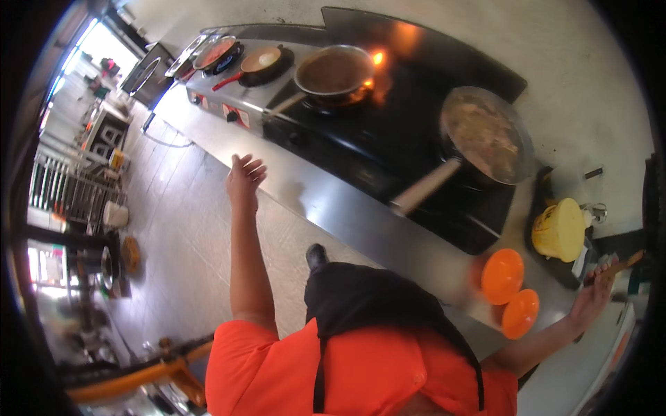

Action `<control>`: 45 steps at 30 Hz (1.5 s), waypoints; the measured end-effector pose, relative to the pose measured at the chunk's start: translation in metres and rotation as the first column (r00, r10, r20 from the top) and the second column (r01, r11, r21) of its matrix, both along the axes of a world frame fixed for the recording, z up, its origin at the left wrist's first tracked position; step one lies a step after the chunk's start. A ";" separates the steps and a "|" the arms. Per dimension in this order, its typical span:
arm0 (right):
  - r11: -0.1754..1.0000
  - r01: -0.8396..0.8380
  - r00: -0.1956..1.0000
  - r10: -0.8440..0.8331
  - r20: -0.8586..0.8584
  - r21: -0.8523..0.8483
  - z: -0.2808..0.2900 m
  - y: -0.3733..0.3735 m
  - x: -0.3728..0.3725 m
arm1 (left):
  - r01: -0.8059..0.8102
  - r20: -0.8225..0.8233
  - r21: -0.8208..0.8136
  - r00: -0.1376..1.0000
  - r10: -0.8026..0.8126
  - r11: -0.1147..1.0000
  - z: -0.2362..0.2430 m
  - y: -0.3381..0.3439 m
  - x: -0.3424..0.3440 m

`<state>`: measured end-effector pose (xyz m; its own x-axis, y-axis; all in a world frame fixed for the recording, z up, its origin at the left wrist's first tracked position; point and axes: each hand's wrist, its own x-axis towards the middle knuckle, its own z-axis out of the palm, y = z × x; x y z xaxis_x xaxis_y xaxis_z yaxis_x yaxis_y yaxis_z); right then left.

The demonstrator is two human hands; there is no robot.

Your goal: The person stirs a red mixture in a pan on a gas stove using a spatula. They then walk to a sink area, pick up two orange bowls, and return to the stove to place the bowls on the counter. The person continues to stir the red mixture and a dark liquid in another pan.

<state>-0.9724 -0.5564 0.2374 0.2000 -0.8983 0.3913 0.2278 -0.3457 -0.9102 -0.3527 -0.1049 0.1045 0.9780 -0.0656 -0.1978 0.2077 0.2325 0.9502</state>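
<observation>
My left hand [246, 173] is held out over the steel front ledge of the stove [305, 187], fingers apart and nothing in it. At the far right, my right hand [593, 295] is closed round a wooden utensil [630, 261]; only part of it shows, so its exact kind is unclear. Near that hand are a yellow tub [558, 231] and two orange plates [502, 276] on the steel counter. A large frying pan [485, 135] with pieces of food stands on the right of the stove, its handle toward me.
A frying pan [335, 71] with dark contents sits over a flame. Left of it are a small red-handled pan [261, 59] with something pale inside and another pan [215, 53]. The tiled floor [180, 208] runs along the left, with racks and a white bucket [116, 214].
</observation>
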 end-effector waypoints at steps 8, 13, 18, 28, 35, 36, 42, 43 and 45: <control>0.999 -0.011 0.976 0.020 -0.215 0.042 0.070 0.183 0.210 | 0.631 -0.112 -0.206 0.744 -0.659 0.748 0.037 -0.021 0.100; 0.989 -0.067 0.786 -0.030 -0.618 -0.133 0.121 0.228 0.350 | 0.721 -0.086 -0.286 0.637 -0.766 0.631 0.045 -0.011 0.124; 0.982 -0.186 0.526 0.089 -0.845 -0.012 0.124 0.236 0.452 | 0.744 -0.113 -0.299 0.594 -0.797 0.597 0.039 -0.008 0.135; 0.760 -0.564 -0.021 -0.403 -0.915 -0.322 0.095 0.250 0.583 | 0.901 -0.108 -0.365 0.209 -0.972 0.235 0.034 -0.020 0.185; 0.825 -0.399 0.046 -0.418 -0.907 -0.400 0.113 0.273 0.621 | 0.977 -0.060 -0.167 0.127 -0.990 0.136 0.025 0.028 0.226; 0.856 -0.339 0.034 -0.404 -0.914 -0.391 0.115 0.279 0.623 | 0.974 -0.099 -0.196 0.091 -0.991 0.109 0.016 0.049 0.241; 0.998 -0.012 0.208 -0.058 -0.976 -0.062 0.119 0.287 0.676 | 0.750 -0.264 0.039 0.645 -0.717 0.660 -0.040 0.162 0.351; 0.990 -0.046 0.293 -0.115 -0.949 -0.134 0.113 0.277 0.682 | 0.614 -0.164 0.094 0.786 -0.596 0.784 -0.057 0.185 0.382; 0.957 -0.148 0.510 -0.142 -0.848 -0.250 0.089 0.266 0.693 | 0.382 -0.105 0.083 0.922 -0.373 0.921 -0.070 0.241 0.444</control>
